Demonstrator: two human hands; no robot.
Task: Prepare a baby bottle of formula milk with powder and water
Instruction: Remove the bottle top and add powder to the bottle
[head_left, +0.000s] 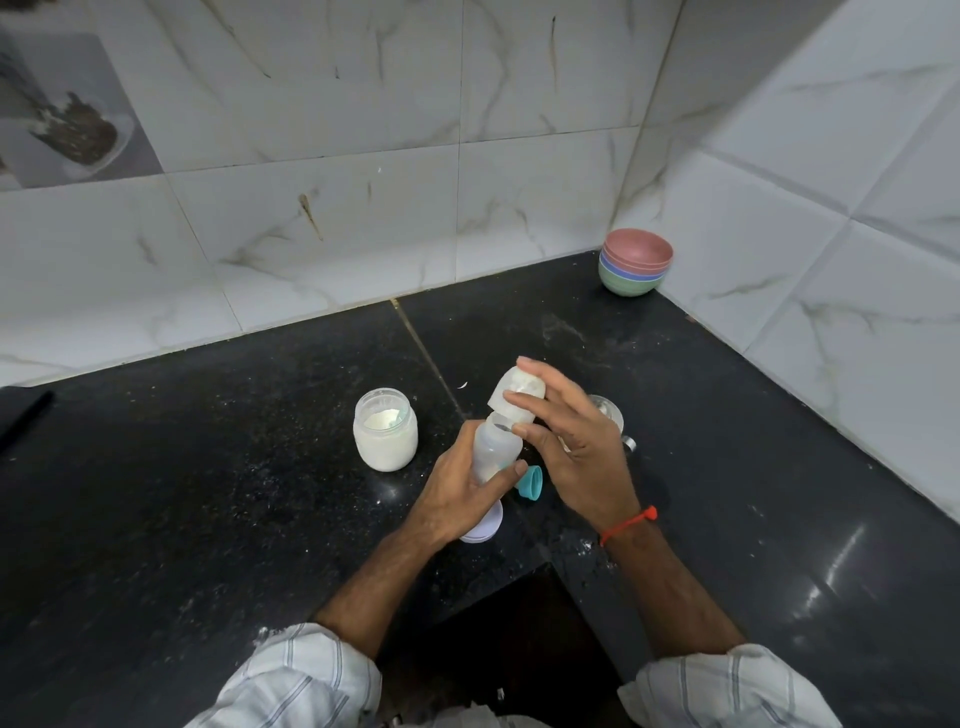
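My left hand (454, 501) grips the lower part of a clear baby bottle (496, 449), which leans slightly to the right above the black counter. A little white powder shows at the bottle's bottom. My right hand (576, 447) holds the translucent domed bottle top (519, 395) by the fingertips, right at the bottle's mouth; I cannot tell whether it is seated. An open glass jar of white formula powder (385, 431) stands just left of the bottle.
A teal plastic piece (531, 482) lies beside the bottle, and a pale lavender lid (485, 527) sits under my left wrist. A small glass (605, 408) stands behind my right hand. Stacked coloured bowls (636, 262) fill the back corner. Powder specks dot the counter (208, 493).
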